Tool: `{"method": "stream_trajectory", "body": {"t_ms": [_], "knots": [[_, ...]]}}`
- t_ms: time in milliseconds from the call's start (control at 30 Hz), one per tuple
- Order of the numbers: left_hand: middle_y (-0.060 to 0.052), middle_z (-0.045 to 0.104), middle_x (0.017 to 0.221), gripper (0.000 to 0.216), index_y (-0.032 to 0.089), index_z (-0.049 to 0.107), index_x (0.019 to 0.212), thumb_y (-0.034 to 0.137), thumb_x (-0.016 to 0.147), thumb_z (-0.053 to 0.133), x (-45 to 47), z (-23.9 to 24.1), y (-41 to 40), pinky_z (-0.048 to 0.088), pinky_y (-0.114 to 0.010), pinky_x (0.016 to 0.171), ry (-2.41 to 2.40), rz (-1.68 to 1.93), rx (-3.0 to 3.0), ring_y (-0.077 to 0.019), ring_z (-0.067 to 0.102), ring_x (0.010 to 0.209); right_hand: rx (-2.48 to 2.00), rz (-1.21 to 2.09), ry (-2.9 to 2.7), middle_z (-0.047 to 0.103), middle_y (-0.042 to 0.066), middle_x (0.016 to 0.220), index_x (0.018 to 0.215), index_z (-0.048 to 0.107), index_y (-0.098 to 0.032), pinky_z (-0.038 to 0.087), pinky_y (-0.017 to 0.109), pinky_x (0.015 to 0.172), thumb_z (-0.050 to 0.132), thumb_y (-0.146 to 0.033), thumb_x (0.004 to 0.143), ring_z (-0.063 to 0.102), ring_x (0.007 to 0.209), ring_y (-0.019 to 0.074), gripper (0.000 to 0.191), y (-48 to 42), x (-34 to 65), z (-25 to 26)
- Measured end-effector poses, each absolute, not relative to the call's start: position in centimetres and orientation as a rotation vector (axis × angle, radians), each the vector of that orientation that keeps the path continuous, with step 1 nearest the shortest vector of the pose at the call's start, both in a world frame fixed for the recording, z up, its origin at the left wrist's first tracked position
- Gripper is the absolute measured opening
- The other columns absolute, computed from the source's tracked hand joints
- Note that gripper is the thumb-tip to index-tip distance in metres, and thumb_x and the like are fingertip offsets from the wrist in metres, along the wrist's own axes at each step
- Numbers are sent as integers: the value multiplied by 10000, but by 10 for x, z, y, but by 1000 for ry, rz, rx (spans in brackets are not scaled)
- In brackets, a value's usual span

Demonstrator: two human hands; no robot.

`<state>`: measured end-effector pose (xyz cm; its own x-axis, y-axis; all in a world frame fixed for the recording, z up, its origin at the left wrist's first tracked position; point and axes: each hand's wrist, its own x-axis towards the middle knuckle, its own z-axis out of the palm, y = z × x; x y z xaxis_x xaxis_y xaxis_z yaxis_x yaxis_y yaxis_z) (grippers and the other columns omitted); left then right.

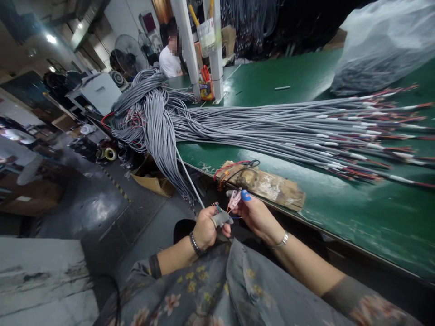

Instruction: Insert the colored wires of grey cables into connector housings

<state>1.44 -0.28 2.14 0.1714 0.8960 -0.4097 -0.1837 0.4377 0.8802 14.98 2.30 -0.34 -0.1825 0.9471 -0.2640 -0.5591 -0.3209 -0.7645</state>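
My left hand (pixel 206 227) is closed around the end of a grey cable (pixel 190 181), with taped fingertips pinching it where several thin coloured wires (pixel 217 208) fan out. My right hand (pixel 255 213) is closed in a pinch on a small pink-white connector piece (pixel 234 198), held against those wire ends. A blue cap covers one right fingertip. The cable runs up from my hands to a large bundle of grey cables (pixel 258 124) lying across the green table (pixel 367 213). Both hands hover just off the table's near edge, above my lap.
A taped brown block (pixel 268 183) with red and black wires sits at the table edge beside my hands. A clear plastic bag (pixel 384 45) of cables lies at the far right. White posts (pixel 214 50) stand at the back, and a person in white sits behind them. Cardboard boxes (pixel 152 181) lie on the floor to the left.
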Motion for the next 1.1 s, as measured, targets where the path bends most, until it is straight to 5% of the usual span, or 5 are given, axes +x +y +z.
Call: {"method": "stream_trajectory", "body": {"t_ms": [433, 1100], "knots": [[-11, 552, 388, 411, 136, 585, 539, 504, 509, 766, 10, 19, -9, 348, -209, 343, 1142, 893, 795, -86, 447, 301, -808, 1924, -442, 651, 23, 670, 710, 682, -208, 491, 246, 572, 693, -672, 658, 564, 592, 129, 468, 20, 155, -2], [10, 541, 398, 428, 144, 565, 569, 524, 535, 758, 18, 22, -8, 360, -204, 336, 1186, 1005, 785, -83, 453, 308, -769, 1780, -397, 681, -9, 661, 722, 739, -205, 486, 218, 560, 867, -546, 474, 569, 583, 109, 441, 27, 142, -6]]}}
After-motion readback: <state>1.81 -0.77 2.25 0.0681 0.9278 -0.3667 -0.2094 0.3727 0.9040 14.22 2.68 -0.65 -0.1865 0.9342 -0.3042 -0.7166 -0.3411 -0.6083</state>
